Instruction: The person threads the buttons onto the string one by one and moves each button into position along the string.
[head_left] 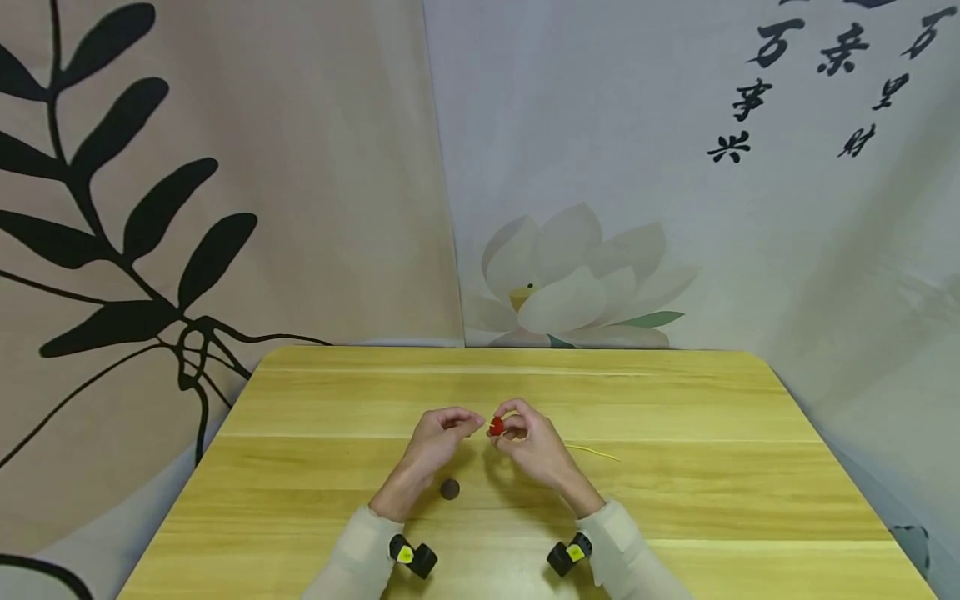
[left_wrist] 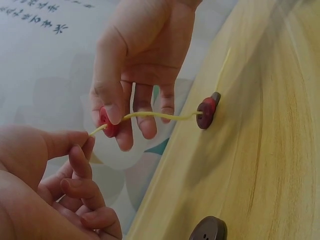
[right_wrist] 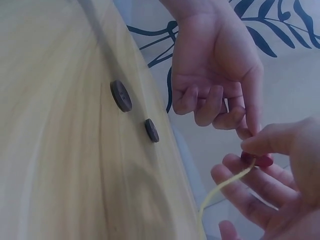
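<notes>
Fingers of right hand (left_wrist: 140,65) pinch red button (left_wrist: 107,122); left hand (left_wrist: 45,185) apparently pinches half-hidden yellow cord (left_wrist: 160,116).

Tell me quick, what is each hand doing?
Left hand: pinches the tip of the yellow string.
Right hand: pinches the red button, with the string through it.

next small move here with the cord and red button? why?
Probably: the left hand draws the yellow cord tip further out while the right hand steadies the red button. The tip already pokes out of the button toward the left fingers, which pinch it; only a short end shows, so it could slip back.
</notes>
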